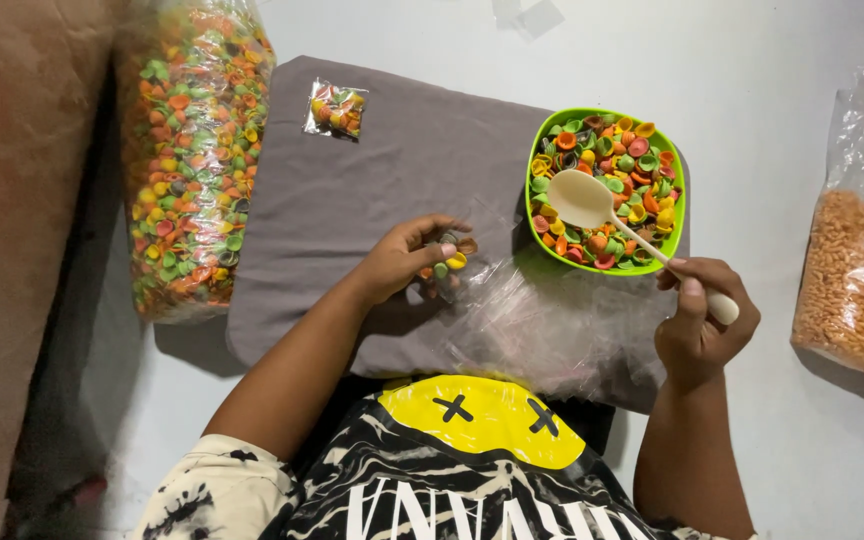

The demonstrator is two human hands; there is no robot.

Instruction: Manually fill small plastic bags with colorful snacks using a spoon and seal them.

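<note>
1. Two bare hands work over a grey cloth (352, 200) spread on a pale, smooth floor (772, 80); nearest the camera is the person's black, white and yellow printed shirt (452, 450).
2. Right hand (702, 320), fingers closed around the handle of a cream plastic spoon (612, 215), holds it slanted so the smooth oval scoop lies over the bowl's contents.
3. Left hand (407, 258), fingers curled together, pinches the mouth of a small clear plastic bag (447, 265) with a few coloured crackers inside.
4. Between the two hands lies a loose heap of thin, crinkly clear plastic bags (542, 325), spilling over the cloth's near edge.
5. Just beyond the hands sits a bright green, rounded-square bowl (534, 165) at the cloth's right edge, heaped with small cup-shaped crackers (632, 160) in orange, green, yellow and red.
6. Farther back on the cloth lies one small filled packet (334, 108), flat and shiny, with bare cloth all round it.
7. At the far left, off the cloth, a big clear sack (192, 150) of the same crackers lies lengthwise beside a brown surface (22, 200).
8. At the right edge, well apart from the bowl, lies another clear bag of fine orange-brown bits (852, 280), with open floor between.
</note>
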